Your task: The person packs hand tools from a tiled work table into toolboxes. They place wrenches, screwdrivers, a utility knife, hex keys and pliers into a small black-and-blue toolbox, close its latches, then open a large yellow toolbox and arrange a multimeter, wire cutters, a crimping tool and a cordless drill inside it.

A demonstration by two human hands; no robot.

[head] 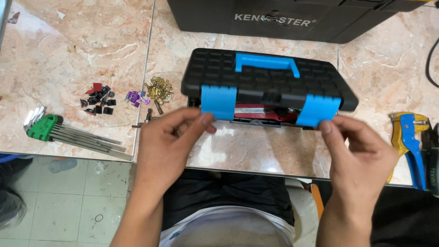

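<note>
Small black toolbox (lid ajar), long axis crosswise: left hand pinching left blue latch, right hand pinching right blue latch.

case: matt black plastic | latches: smooth blue plastic | table: glossy marble
</note>
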